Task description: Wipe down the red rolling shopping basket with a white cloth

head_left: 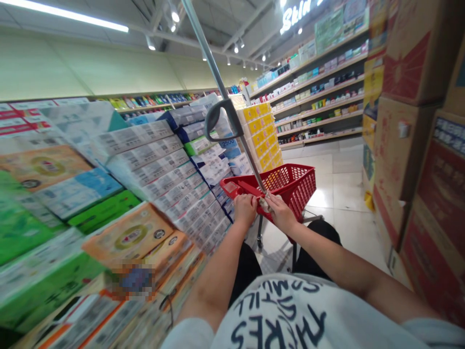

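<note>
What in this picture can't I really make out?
All in the head view:
Red cart: its floor, hidden by the near side and hands.
Small pale thing at the right hand: what it is; fingers partly cover it.
Ceiling sign: its ending, cut by the top edge.
Green pack: small print, blurred.
Shelf goods: labels, too small.

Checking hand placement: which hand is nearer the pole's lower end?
The right hand: it is at the lower end of the pole; the left hand sits farther left.
</note>
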Demonstrator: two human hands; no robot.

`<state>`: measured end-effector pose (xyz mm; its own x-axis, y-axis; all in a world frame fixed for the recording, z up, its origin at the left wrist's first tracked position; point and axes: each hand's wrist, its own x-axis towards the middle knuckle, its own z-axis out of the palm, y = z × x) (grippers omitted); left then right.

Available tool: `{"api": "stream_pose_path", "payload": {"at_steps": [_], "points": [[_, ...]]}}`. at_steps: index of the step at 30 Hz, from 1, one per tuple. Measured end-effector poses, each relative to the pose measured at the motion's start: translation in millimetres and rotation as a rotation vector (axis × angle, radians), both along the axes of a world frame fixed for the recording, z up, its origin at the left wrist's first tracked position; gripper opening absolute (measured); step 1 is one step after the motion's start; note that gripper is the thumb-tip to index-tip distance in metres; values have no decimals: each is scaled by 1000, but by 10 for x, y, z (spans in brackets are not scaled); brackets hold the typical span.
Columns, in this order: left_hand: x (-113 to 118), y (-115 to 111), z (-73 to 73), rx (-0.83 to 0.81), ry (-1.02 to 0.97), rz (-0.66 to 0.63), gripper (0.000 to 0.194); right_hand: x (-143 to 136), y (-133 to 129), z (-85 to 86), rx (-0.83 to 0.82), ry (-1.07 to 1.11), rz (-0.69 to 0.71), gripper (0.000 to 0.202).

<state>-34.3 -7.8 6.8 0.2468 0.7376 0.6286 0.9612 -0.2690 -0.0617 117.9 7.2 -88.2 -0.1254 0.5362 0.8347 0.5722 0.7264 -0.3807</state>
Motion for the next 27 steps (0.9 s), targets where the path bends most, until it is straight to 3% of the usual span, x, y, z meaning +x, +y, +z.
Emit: {"api": "stream_pose_path", "payload": {"at_steps": [10,14,21,27], "points": [[1,7,-4,6,-13,-1,26,7,11,14,-40,-9,-40,57],[4,-5,-4,5,-10,-8,26,-109,-52,87,27,-17,-4,53],[-1,-13,-17,16,4,-5,26,3,-36,-10,19,-10,14,55],[-2,-21,-8,15,1,-6,26,-74,-31,140,72,6,16,55]]}}
